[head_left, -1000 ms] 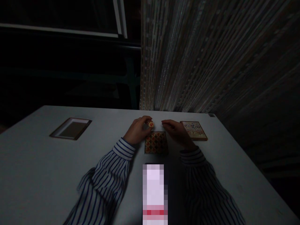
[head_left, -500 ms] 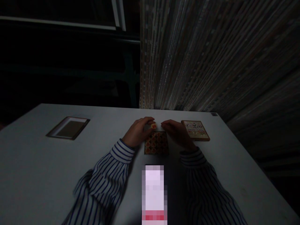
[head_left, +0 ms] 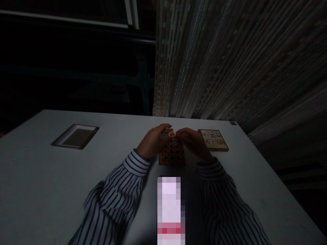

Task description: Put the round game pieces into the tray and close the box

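Note:
Between my two hands is a round Chinese chess piece (head_left: 172,134) with a red character facing up. The curved fingers and thumb of my left hand (head_left: 155,141) close on its left side. From the other side, the pinched fingertips of my right hand (head_left: 192,142) meet its right edge. Just below lies a square tray (head_left: 184,164) filled with rows of similar pieces; my left thumb and fingers cover part of its upper left.
On the white table (head_left: 63,190), an open shallow box lid (head_left: 76,137) lies at the left. A box with a printed cover (head_left: 216,140) lies right of my right hand. Hanging strings of a curtain (head_left: 204,68) come down behind the table's far edge.
The chess piece has moved slightly up and right in my left hand. My right fingertips, apart from it before, now touch it. The view has shifted a little.

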`<state>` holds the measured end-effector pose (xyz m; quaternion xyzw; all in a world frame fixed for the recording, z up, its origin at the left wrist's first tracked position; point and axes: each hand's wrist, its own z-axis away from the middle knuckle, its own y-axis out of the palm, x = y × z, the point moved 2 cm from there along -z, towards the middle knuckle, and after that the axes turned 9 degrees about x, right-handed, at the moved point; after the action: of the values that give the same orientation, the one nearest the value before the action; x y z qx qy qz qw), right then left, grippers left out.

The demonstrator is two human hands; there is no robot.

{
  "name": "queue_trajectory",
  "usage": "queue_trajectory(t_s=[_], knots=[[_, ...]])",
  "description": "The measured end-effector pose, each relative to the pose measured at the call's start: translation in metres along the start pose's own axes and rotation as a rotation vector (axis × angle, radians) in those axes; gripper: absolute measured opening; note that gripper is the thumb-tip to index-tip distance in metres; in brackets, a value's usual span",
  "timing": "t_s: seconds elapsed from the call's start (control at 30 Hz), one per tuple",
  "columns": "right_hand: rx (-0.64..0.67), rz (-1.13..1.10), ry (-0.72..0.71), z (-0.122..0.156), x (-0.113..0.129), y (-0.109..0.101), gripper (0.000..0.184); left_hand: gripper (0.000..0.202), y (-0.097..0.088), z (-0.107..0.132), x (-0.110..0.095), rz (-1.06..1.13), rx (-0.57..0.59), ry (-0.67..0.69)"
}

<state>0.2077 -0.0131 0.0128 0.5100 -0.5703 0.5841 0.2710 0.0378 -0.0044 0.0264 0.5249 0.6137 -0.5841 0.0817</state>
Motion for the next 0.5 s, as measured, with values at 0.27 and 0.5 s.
queue_trajectory(t_s=[0.27, 0.5], knots=[[0.01, -0.115, 0.007, -0.0022, -0.007, 0.0008, 0.016, 0.04, 0.0043, 0.0017, 0.0, 0.01, 0.007, 0.036], [0.018, -0.14, 0.014, -0.0018, -0.0096, 0.0001, 0.022, 0.038, 0.006, 0.0013, 0.003, 0.009, 0.006, 0.061]])
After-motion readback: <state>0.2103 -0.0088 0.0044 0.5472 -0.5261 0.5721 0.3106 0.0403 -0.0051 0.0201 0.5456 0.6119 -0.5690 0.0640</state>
